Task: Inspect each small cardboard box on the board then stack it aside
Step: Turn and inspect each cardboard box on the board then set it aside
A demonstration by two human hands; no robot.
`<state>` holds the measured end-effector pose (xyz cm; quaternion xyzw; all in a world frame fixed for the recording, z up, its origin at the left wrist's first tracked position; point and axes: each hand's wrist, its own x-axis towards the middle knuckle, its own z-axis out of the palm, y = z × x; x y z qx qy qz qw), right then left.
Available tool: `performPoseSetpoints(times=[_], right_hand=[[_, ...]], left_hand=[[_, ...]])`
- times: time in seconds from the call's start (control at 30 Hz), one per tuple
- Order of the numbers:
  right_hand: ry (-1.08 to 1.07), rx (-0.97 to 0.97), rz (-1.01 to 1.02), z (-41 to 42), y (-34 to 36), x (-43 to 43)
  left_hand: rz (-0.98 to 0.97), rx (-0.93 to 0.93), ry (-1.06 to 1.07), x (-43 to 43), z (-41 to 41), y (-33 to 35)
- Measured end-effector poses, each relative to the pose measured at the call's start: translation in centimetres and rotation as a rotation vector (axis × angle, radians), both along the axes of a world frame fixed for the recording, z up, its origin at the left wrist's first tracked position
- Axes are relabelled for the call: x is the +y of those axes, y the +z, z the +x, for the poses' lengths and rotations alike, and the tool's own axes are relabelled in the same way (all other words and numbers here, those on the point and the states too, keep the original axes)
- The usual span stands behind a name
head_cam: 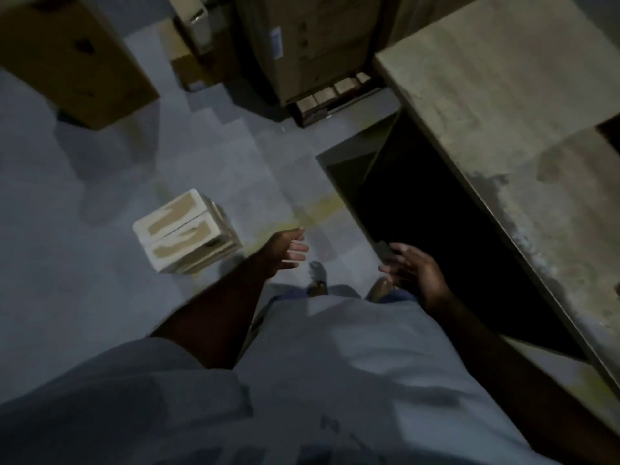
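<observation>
- Head view: left hand [288,251] & right hand [407,268] both spread, fingers loose, holding nothing, above the floor [100,297].
- Stack of small boxes [186,231] sits on the floor, apart from the board [503,105] & off its left edge, near left hand.
- Step, prob.: between boxes, hands free.
- Next: turn to board, pick another box to check; any boxes there aren't in view.

Dim, blurred, wide-angle edge distortion.
</observation>
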<state>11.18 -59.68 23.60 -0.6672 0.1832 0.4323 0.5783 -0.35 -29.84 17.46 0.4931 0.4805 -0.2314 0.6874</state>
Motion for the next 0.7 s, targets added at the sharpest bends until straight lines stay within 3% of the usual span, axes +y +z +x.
performPoseSetpoints(times=[0.17,0.37,0.7], right_hand=[[0.013,0.134,0.081,1.6,-1.0,6.8],[0.292,0.185,0.074,3.0,-2.1,17.5],[0.466,0.369,0.165,6.9,-6.1,39.0]], left_hand=[[-0.017,-0.023,0.158,3.9,-3.2,-0.5],[-0.035,-0.014,0.315,9.0,-5.8,-0.6],[0.047,0.157,0.498,20.8,-6.9,0.0]])
